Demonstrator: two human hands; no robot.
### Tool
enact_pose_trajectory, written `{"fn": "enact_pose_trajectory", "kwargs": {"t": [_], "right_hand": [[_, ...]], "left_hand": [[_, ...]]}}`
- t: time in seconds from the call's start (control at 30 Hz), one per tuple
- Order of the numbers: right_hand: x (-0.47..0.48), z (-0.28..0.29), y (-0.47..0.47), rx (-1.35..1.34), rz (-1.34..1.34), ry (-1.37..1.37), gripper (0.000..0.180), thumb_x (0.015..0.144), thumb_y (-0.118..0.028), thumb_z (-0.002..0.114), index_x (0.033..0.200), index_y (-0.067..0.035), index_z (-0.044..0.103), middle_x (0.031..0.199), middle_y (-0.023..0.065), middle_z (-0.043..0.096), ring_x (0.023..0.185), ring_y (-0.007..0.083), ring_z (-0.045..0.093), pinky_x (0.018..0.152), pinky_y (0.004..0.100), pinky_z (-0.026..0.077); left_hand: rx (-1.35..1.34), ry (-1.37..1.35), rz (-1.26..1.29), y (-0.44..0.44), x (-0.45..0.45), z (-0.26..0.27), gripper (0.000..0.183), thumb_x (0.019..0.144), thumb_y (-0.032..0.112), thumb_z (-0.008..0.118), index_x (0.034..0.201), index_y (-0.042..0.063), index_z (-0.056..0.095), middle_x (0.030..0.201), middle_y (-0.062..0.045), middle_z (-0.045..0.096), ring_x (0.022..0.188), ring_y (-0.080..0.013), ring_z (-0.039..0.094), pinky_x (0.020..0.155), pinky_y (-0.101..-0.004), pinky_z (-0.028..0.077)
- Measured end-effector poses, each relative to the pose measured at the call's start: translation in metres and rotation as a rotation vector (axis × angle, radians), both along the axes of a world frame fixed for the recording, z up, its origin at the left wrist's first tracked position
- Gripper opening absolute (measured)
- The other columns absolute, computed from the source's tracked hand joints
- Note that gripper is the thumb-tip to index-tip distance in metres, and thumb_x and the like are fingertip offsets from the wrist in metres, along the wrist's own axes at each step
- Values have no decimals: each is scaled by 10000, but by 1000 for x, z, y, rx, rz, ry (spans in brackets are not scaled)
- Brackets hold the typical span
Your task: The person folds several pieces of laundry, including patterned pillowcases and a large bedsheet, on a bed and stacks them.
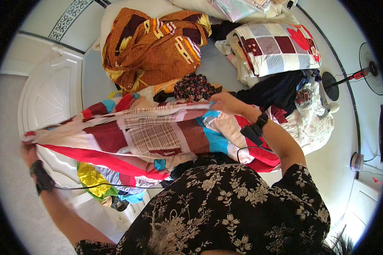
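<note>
A large patterned cloth [153, 137] in red, maroon, plaid, white and blue is stretched across the view in front of my body. Far out at the left, my left hand [29, 151] grips one gathered corner of it; that hand is slightly blurred. My right hand [225, 102], near the middle, holds the cloth's upper edge. Part of the cloth hangs in folds below and to the right of my right hand. Just beyond its upper edge lies a dark floral cloth [194, 87]. Both wrists wear dark straps with cables.
On the bed lie a crumpled brown blanket [156, 54], a folded checked blanket [281, 47] and dark clothing [271, 92]. A white carved bed board [52, 92] stands at left. Yellow and blue items [95, 180] sit below the cloth. A fan [354, 76] stands at right.
</note>
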State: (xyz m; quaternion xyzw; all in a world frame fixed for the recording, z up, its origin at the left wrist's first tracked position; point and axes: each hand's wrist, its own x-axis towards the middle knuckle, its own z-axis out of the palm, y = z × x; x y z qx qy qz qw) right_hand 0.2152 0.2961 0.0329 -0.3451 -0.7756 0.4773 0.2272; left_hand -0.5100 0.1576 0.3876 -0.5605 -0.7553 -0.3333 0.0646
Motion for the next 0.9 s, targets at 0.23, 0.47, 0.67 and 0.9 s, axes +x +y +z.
{"fn": "enact_pose_trajectory", "kwargs": {"t": [0.23, 0.47, 0.67, 0.9], "right_hand": [[9, 64, 1, -409, -142, 265, 208, 861, -181, 542, 757, -5, 577, 636, -54, 475, 599, 39, 401, 521, 212, 331], [-8, 101, -5, -408, 71, 301, 201, 879, -198, 552, 821, -10, 594, 697, -70, 504, 633, 10, 405, 543, 184, 343], [-21, 113, -3, -361, 134, 223, 182, 875, -177, 547, 838, -4, 586, 703, -56, 509, 659, 22, 427, 576, 191, 361], [12, 81, -16, -202, 264, 52, 192, 819, -185, 589, 868, 1, 580, 734, 21, 566, 659, 95, 478, 631, 256, 410]], "left_hand": [[-376, 196, -176, -50, -8, -170, 169, 830, 30, 465, 955, -18, 568, 847, -84, 600, 793, -162, 581, 708, -270, 501], [-406, -823, -517, 67, 350, -222, 409, 787, 87, 620, 1162, -25, 500, 1072, -103, 580, 967, -184, 569, 847, -284, 465], [-441, -666, -983, 87, 506, -221, 367, 783, 143, 630, 1108, 2, 535, 929, -99, 576, 856, -159, 550, 752, -267, 459], [-714, -608, -817, 70, 493, -196, 168, 784, 145, 630, 792, -20, 599, 641, -22, 553, 547, -73, 511, 495, -221, 413]]}}
